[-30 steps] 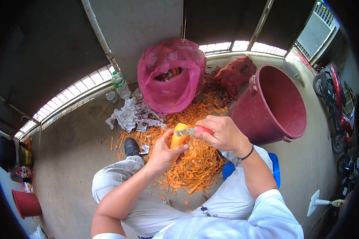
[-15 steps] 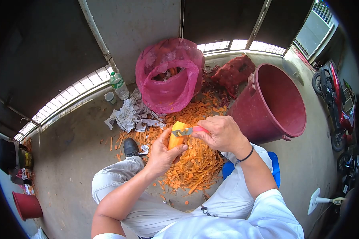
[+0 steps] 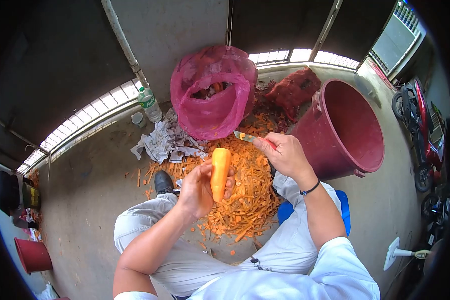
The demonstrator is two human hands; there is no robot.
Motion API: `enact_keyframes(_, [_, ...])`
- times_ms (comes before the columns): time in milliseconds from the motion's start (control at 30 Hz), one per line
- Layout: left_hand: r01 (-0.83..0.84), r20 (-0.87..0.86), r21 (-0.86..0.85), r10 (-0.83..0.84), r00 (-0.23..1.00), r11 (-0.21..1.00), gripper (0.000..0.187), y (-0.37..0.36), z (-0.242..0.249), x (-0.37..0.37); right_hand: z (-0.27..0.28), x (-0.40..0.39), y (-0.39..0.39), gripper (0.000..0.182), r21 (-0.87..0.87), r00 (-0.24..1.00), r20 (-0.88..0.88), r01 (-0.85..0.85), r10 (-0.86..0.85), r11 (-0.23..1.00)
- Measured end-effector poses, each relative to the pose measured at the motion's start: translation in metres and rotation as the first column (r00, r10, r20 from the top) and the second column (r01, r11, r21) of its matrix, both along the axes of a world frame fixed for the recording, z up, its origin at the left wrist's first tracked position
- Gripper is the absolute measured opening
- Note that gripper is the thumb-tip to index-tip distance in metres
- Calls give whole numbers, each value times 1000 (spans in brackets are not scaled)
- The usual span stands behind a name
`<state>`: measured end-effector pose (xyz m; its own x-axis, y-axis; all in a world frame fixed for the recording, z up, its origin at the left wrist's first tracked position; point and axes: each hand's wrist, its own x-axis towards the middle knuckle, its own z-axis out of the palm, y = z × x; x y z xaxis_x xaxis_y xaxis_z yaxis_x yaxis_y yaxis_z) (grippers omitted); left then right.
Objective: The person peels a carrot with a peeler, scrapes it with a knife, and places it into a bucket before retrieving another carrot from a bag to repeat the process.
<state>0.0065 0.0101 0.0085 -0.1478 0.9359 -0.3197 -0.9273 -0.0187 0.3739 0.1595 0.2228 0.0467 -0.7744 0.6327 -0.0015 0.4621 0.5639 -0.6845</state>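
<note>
A smooth, peeled carrot [image 3: 220, 172] is gripped in my left hand [image 3: 197, 189], standing nearly upright with its narrower end toward me. My right hand [image 3: 286, 152] closes around the red handle of a knife [image 3: 247, 138], whose blade points up and left, apart from the carrot. Orange bits cling to the blade. Under both hands spreads a heap of carrot peelings [image 3: 245, 210] on the concrete floor, between my legs. The fingers of my left hand wrap behind the carrot and are partly hidden.
A pink mesh sack [image 3: 212, 107] with carrots inside stands ahead, beside crumpled paper [image 3: 162, 142], a plastic bottle [image 3: 150, 104] and a cup [image 3: 138, 120]. To the right are a large maroon bin [image 3: 315, 137] and a red net sack [image 3: 294, 92]. A motorcycle [image 3: 419, 125] stands far right.
My right hand has lifted the knife off the carrot, up and to the right. My left hand has turned the carrot more upright and lowered it slightly.
</note>
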Motion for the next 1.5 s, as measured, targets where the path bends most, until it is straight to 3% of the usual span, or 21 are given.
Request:
enact_keyframes(67, [-98,-53,-93,93,994,991,41,2,-1,1,-1,2,2,37,219,985,174,-19,-20,976])
enact_keyframes(100, [-109,-61,-54,106,993,993,42,3,-5,-1,-5,5,5,37,218,985,174,-23,-16,976])
enact_keyframes(200, [-116,-141,-42,109,984,992,51,4,-9,-3,-15,8,13,34,181,989,147,-32,5,983])
enact_keyframes(267, [-126,-181,-28,119,976,992,58,4,0,1,-8,6,11,30,81,997,52,58,-63,995])
enact_keyframes(300, [-132,-220,-13,126,967,991,67,4,5,2,-13,5,10,30,74,992,-98,82,-75,994])
enact_keyframes(433, [-105,-290,38,111,951,994,76,4,0,1,-17,4,12,31,-67,981,-186,42,-53,997])
enact_keyframes(533, [-116,-357,38,122,926,992,75,3,-3,-3,-11,4,7,34,27,999,-31,15,-14,1000])
enact_keyframes(600, [-99,-204,-29,91,975,995,73,2,1,-6,-12,4,4,34,124,998,49,-41,35,991])
enact_keyframes(733, [-80,-143,34,84,986,996,69,3,-2,-5,-15,0,-6,29,130,998,-27,-46,49,990])
enact_keyframes(800, [-26,-207,65,39,978,998,71,5,-1,-2,-22,-2,-7,25,236,990,-70,-100,119,967])
enact_keyframes(933, [29,-225,30,-21,974,999,74,6,-2,3,-25,-6,-21,20,374,998,-37,-41,59,927])
enact_keyframes(1067, [-4,-241,-62,-11,970,998,73,7,-13,4,-31,-6,-35,16,473,975,-23,-184,221,861])
enact_keyframes(1133, [-20,-257,-69,2,966,997,71,7,-17,1,-32,-6,-41,18,513,965,131,-263,229,817])
enact_keyframes(1267, [-202,-276,-66,176,945,977,66,10,-31,-15,-15,2,-35,16,541,954,121,-294,273,788])
enact_keyframes(1333, [-402,-332,-136,341,880,905,60,12,-31,-25,-1,5,-30,18,523,958,18,-252,285,815])
enact_keyframes(1400, [-425,-320,-136,366,874,895,58,11,-28,-32,-1,3,-26,23,498,947,-17,-269,320,824])
enact_keyframes(1467, [-394,-281,-78,359,890,916,58,10,-23,-33,-1,2,-27,19,273,861,-282,-351,423,896])
enact_keyframes(1500, [-389,-279,-83,353,893,918,58,10,-23,-32,0,3,-30,19,269,864,-280,-348,418,898])
